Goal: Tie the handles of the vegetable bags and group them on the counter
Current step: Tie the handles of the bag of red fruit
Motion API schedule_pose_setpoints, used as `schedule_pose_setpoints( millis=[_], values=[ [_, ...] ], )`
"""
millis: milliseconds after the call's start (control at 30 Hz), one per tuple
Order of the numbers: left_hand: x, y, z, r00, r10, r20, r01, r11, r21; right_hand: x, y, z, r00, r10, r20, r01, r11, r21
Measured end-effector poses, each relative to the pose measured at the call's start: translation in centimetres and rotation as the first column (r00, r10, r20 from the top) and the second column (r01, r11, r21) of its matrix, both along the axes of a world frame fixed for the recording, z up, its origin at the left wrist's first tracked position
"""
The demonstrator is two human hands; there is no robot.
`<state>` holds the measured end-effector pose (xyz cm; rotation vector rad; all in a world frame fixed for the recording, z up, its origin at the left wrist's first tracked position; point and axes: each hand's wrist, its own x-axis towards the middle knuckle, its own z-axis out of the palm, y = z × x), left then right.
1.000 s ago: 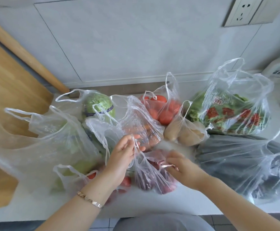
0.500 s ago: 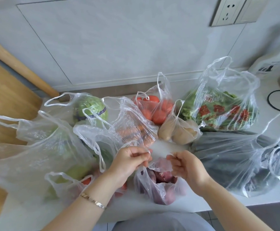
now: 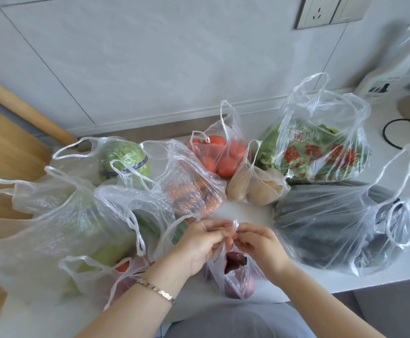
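The left hand and right hand each pinch a handle of the near bag, which sits straight below and between them, equally close to both.

Both hands on handles of front bag

Left of the left hand, a big bag runs off the edge; the hand's fingers hide the small bag's handle ends.
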<state>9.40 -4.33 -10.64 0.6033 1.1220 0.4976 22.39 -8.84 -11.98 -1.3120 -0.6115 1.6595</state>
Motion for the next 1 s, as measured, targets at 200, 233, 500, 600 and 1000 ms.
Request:
schedule_pose_setpoints(
  millis=[200,233,500,600,1000],
  values=[
    [0.9,-0.5,-0.2,0.977,0.047,-0.209,-0.017,0.99,0.142,0.1,-0.4,-0.8,0.973,-0.064,0.222,0.06,0.998,0.024],
    [0.8,-0.5,-0.5,0.961,0.046,-0.272,0.011,0.979,0.204,0.0,-0.4,-1.1,0.97,-0.117,0.214,0.12,0.993,-0.002],
    [0.2,-1.7,-2.0,0.777,-0.259,-0.573,0.539,0.744,0.394,0.0,1.0,-2.3,0.779,-0.071,0.624,0.112,0.993,-0.027],
    [0.0,-1.4,-2.3,0.846,-0.192,-0.498,0.44,0.779,0.447,0.2,0.7,-1.9,0.666,0.047,0.744,-0.114,0.993,0.039],
    [-0.4,-0.6,-3.3,0.936,-0.092,-0.341,0.192,0.942,0.275,0.8,-0.4,-1.6,0.945,0.039,0.324,-0.096,0.982,0.161]
  ],
)
